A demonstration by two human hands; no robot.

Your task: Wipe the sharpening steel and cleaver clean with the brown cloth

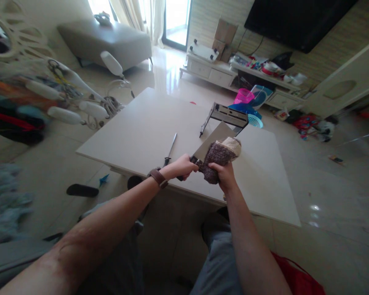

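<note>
My left hand, with a brown watch strap at the wrist, is closed round the dark handle of a cleaver. The cleaver's broad grey blade points up and to the right over the table. My right hand grips a fuzzy brown cloth with a cream part at its upper end. The cloth lies against the blade near the handle and covers part of it. To the left of the hands, a thin metal rod with a dark handle lies on the table.
The white tabletop spreads before me. A dark-framed stand is at its far side, just beyond the blade. A chandelier with white lamps is at the left. Baskets and a low TV cabinet are behind the table.
</note>
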